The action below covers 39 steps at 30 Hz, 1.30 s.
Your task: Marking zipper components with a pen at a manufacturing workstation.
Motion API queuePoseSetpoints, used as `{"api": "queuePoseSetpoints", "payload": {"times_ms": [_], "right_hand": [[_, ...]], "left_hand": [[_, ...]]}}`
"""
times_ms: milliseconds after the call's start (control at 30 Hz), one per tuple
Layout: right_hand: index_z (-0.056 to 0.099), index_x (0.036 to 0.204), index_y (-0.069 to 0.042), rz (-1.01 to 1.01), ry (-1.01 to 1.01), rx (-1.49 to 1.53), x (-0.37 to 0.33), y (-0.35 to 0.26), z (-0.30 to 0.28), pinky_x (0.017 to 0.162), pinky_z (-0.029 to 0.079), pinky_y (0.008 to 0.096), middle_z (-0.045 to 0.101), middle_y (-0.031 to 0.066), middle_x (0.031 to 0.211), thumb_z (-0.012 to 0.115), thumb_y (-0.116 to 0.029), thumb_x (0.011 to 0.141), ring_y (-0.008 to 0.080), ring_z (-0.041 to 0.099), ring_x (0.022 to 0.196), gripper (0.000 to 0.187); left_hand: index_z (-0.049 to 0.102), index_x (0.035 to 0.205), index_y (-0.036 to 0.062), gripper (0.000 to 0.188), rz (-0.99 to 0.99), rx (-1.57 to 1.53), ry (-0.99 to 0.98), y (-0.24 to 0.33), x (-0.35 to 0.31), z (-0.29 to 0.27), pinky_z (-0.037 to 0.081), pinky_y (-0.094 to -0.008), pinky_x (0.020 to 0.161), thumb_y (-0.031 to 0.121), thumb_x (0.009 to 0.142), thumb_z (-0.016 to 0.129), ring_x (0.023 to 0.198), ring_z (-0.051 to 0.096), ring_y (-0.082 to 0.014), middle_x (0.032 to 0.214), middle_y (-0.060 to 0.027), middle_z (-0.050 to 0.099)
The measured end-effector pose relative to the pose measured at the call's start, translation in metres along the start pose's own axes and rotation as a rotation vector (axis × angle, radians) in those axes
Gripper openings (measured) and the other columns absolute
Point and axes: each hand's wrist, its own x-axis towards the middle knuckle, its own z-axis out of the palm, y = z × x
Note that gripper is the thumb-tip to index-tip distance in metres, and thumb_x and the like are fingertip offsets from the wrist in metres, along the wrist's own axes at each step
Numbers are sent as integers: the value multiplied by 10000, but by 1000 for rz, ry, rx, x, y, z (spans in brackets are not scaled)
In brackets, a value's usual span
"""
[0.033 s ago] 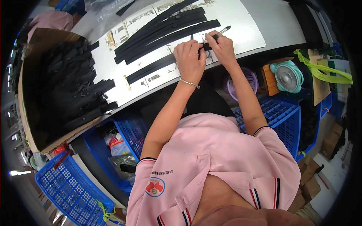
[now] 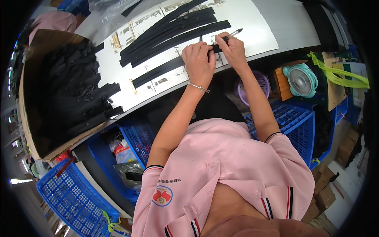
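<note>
A black fabric strip [image 2: 160, 72] lies slantwise across the white work surface. My left hand [image 2: 198, 65] is on its right-hand end, with fingers bent and thumb close to them, pressing the strip down. Just to the right, my right hand [image 2: 233, 51] is closed round a slim black pen [image 2: 233, 33], whose clear end sticks out to the upper right. Its other end is down by the strip, hidden by my fingers. Beyond my hands several more black strips [image 2: 169, 37] lie side by side.
A cardboard box [image 2: 26, 114] heaped with black strips [image 2: 65, 85] stands at the left. Below the table are blue plastic baskets [image 2: 79, 197], a purple basket [image 2: 263, 83] and a turquoise fan [image 2: 301, 80]. Another person in pink [image 2: 55, 23] is at the far left.
</note>
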Motion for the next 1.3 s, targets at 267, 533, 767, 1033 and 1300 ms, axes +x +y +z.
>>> {"api": "queuePoseSetpoints", "payload": {"times_ms": [267,533,767,1033,1300], "right_hand": [[675,819,-5,33,-58,137,-5,10,-7,508,405,274,611,18,604,662,-181,944,60,500,548,217],[682,819,-20,-51,-73,-2,-6,8,-4,509,424,293,560,65,567,655,-175,937,74,505,531,197],[679,816,-17,-19,-100,1,-5,10,-4,516,427,271,565,26,575,652,-161,941,70,531,544,192],[681,841,-3,114,31,256,-12,10,-13,599,437,209,666,9,760,633,-122,993,41,546,653,198],[706,910,9,117,156,364,-10,13,-7,604,462,207,695,34,825,631,-104,986,57,563,653,156]], "left_hand": [[699,890,90,120,10,16,6,2,-1,2,403,-403,968,86,777,739,1027,595,-263,1034,-37,696],[665,870,62,134,42,-19,58,0,-2,5,399,-439,957,65,754,733,994,562,-280,1001,-58,648],[702,912,90,151,9,6,31,-2,-4,3,398,-420,987,94,770,754,1055,587,-266,1045,-36,684],[695,1198,97,370,-18,104,-63,9,-29,-31,214,-595,1154,168,839,748,1353,439,-318,1399,-122,550],[639,1324,121,432,9,153,-172,-48,15,-12,147,-661,1165,313,939,673,1407,402,-332,1459,-173,492]]}}
